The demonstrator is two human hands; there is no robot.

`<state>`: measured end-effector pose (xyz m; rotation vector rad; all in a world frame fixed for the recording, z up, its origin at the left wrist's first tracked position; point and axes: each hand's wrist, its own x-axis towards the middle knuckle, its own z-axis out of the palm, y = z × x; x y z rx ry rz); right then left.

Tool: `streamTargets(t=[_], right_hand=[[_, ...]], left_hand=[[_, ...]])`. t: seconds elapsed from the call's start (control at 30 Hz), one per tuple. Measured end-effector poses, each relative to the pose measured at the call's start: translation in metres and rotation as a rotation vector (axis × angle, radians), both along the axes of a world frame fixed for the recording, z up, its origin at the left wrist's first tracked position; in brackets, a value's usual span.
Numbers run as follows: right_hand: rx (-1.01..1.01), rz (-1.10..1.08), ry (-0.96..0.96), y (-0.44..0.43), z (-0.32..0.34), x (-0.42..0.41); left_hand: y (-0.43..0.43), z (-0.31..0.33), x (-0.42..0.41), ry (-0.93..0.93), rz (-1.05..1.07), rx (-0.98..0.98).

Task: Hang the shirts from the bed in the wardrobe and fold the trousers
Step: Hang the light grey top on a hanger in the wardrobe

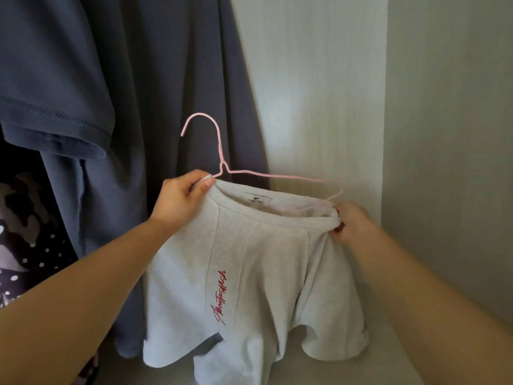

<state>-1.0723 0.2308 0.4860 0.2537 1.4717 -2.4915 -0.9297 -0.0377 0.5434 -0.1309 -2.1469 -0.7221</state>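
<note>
A pale grey shirt (258,273) with red script lettering hangs between my hands inside the wardrobe. A thin pink wire hanger (222,159) sits partly inside its neck opening, hook pointing up and free of any rail. My left hand (180,200) pinches the left side of the collar by the hanger's neck. My right hand (351,222) grips the right side of the collar, where the hanger's right end goes under the fabric. The shirt's hem rests on the wardrobe floor.
Dark blue-grey garments (155,93) hang to the left and behind the hanger. A dark patterned garment with white dots (25,232) hangs at the far left. The wardrobe's pale back panel (319,93) and right side wall (449,134) close in the right side.
</note>
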Motion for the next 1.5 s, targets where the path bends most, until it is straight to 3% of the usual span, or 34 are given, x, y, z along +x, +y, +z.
streamTargets(t=[0.17,0.3,0.37,0.47,0.53,0.63,0.73,0.97,1.1,1.27,1.43,1.5], right_hand=[[0.206,-0.217,0.094,0.015,0.004,-0.012],[0.516,-0.277,0.213,0.017,0.013,-0.02],[0.695,-0.358,0.218,0.016,0.019,-0.016],[0.781,-0.416,0.421,0.007,0.036,-0.001],[0.717,-0.411,0.601,-0.001,0.049,0.006],[0.784,-0.326,0.876,-0.009,0.062,0.017],[0.778,-0.243,0.98,-0.01,0.066,0.024],[0.647,-0.337,1.158,-0.021,0.099,0.037],[0.851,-0.185,1.282,-0.032,0.095,0.044],[0.9,-0.081,1.331,-0.034,0.091,0.047],[1.039,0.054,1.357,-0.029,0.107,0.048],[1.063,0.043,1.351,-0.017,0.122,0.045]], left_hand=[[-0.002,-0.003,0.003,0.059,0.038,-0.216],[0.004,-0.003,0.008,0.147,0.128,-0.677],[0.01,-0.006,0.006,0.143,0.166,-0.809],[0.02,-0.006,0.0,0.094,0.233,-0.704],[0.027,-0.003,-0.004,0.118,0.229,-0.493],[0.041,0.004,-0.006,0.132,0.157,-0.142],[0.051,0.007,-0.006,0.119,0.123,-0.005],[0.061,0.011,-0.007,0.058,0.103,0.026],[0.073,0.018,-0.006,0.186,0.109,-0.023],[0.071,0.019,-0.007,0.211,0.108,-0.009],[0.062,0.016,-0.008,0.192,0.291,-0.075],[0.05,0.02,-0.006,0.228,0.377,0.018]])
